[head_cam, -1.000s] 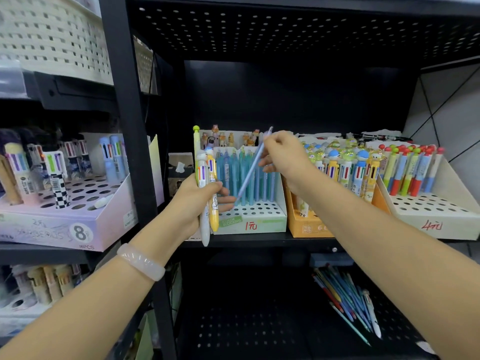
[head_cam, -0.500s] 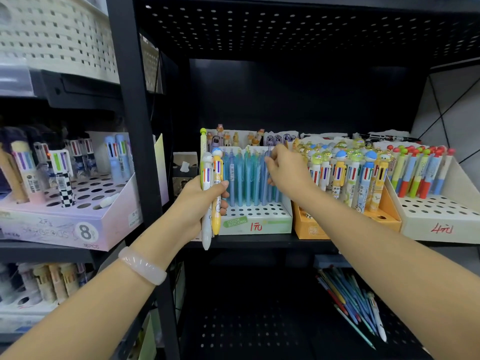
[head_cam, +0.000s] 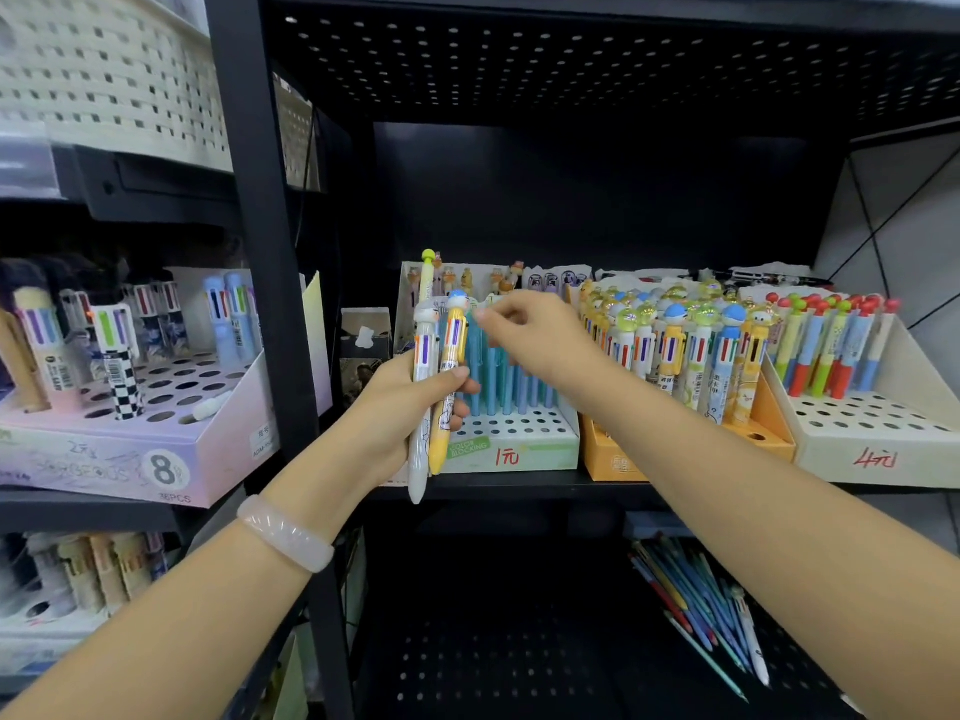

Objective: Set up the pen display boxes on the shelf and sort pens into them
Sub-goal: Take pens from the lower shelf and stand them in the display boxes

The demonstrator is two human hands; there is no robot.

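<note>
My left hand [head_cam: 395, 407] grips a white character pen [head_cam: 422, 356] and a yellow character pen [head_cam: 453, 345] upright, with a thin green-topped pen [head_cam: 427, 272] behind them. This bundle is in front of the left side of the white-green display box marked 1 [head_cam: 519, 449]. Blue pens [head_cam: 498, 381] stand in rows in that box. My right hand [head_cam: 535, 335] hovers over them, thumb and forefinger pinched at the top of one blue pen beside the yellow pen's cap.
An orange box [head_cam: 613, 459] of multi-colour character pens [head_cam: 685, 345] and a white box marked 4 [head_cam: 872, 454] stand to the right. Loose pens [head_cam: 701, 605] lie on the lower shelf. A pink box [head_cam: 130, 459] sits left of the black post [head_cam: 270, 252].
My right hand carried a blue pen down into the 1 box, then shifted left along the pen tops. My left hand kept its pens and stayed in place.
</note>
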